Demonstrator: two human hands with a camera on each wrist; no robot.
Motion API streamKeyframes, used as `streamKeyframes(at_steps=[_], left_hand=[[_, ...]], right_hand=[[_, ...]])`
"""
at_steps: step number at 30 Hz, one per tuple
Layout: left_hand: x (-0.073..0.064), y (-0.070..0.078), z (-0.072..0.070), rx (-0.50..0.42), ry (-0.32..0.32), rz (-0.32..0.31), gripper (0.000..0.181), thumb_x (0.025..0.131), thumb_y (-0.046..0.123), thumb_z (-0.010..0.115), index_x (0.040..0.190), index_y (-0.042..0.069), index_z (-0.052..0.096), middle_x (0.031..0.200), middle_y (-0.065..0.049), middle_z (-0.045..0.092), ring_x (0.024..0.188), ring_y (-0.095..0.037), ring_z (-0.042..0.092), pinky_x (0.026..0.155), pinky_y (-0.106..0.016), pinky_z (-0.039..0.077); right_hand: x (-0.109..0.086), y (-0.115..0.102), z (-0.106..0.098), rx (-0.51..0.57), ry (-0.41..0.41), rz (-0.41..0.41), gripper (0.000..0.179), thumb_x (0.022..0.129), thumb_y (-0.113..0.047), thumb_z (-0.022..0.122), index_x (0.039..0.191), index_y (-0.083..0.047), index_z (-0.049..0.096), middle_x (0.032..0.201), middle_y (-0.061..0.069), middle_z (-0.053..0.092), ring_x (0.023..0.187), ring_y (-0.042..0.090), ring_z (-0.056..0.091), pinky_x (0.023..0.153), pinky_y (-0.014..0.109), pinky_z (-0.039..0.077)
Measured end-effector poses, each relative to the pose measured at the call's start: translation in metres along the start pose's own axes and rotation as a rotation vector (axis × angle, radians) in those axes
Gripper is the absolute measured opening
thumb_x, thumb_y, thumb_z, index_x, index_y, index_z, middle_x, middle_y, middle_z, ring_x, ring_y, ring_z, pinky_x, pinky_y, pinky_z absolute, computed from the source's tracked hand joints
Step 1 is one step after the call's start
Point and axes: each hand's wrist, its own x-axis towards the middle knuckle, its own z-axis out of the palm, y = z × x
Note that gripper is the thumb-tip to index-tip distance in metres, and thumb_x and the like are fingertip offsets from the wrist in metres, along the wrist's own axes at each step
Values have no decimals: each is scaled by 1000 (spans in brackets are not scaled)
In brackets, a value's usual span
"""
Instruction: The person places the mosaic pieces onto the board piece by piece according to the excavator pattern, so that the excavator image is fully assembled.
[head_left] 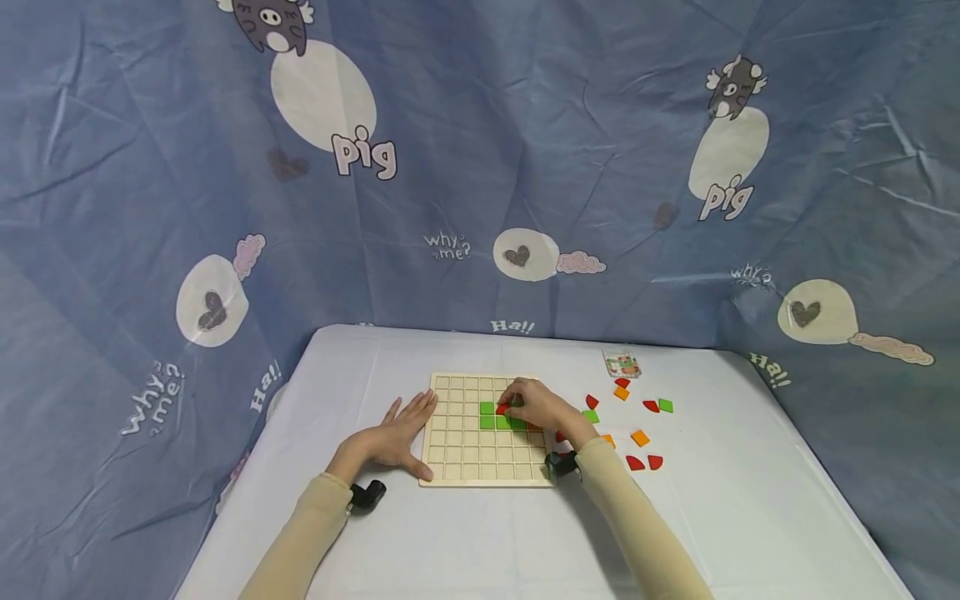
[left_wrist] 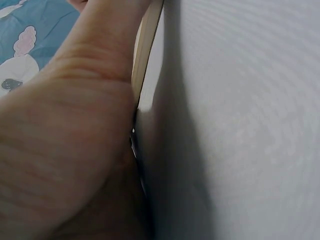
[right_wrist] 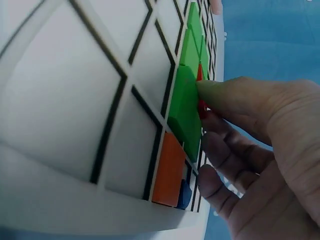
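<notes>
A square wooden grid board (head_left: 465, 458) lies on the white table. My left hand (head_left: 396, 435) rests along its left edge with fingers spread, thumb at the near-left corner. Over the upper right of the board, my right hand (head_left: 534, 402) pinches a small red quarter-round piece (head_left: 502, 409) between thumb and fingers, close above the grid. Beside it sit several green square tiles (head_left: 487, 422) in the cells. In the right wrist view an orange tile (right_wrist: 168, 172) and a dark blue piece (right_wrist: 184, 194) lie near the board's edge, partly behind the fingers.
Right of the board lie scattered loose pieces: red quarter-rounds (head_left: 635, 462), orange squares (head_left: 640, 437) and green squares (head_left: 666, 406). A small printed picture card (head_left: 622, 364) lies at the back. A blue patterned cloth (head_left: 450, 192) hangs behind the white table (head_left: 480, 542).
</notes>
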Motion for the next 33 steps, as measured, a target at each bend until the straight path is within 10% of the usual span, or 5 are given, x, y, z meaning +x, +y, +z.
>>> streamKeyframes(at_steps=[33], left_hand=[[-3,6,-3,5,3,-13,139,60,70,76,154,2,0,163,-14,-7,150,-33,-7,118,-59,-8]], right_hand=[[-14,18,-12,45,35,92,14,87,-20,73,100,-15,72,95,-5,63,83,8,58,76,27,53]])
